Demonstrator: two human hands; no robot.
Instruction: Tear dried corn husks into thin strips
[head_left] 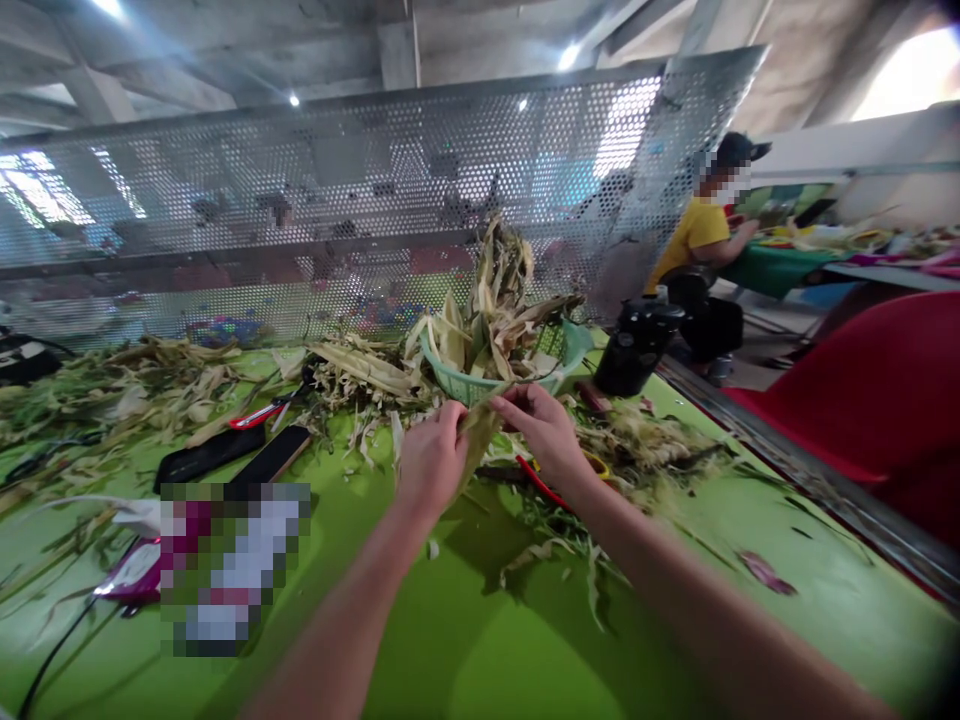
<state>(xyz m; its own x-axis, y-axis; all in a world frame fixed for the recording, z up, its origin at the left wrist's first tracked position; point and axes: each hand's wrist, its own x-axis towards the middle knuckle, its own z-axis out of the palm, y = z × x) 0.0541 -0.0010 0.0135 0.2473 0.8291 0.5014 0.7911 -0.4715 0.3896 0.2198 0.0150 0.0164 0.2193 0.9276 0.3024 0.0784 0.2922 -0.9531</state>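
Fingers (519, 413) both sides, husk strip (478, 438) pinched between.

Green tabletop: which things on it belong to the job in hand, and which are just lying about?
Likely in use: husk strip, held in left hand and right hand; dried husks; green basket.

Apparently just lying about: black container; dark pouch; purple packet.

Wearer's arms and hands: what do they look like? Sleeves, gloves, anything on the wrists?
Two human arms, no cables or markings that I can see. Left hand and right hand are ungloved. Left forearm and right forearm are bare, no sleeve in frame. No watch or band shows. Too blurred to rule out rings.
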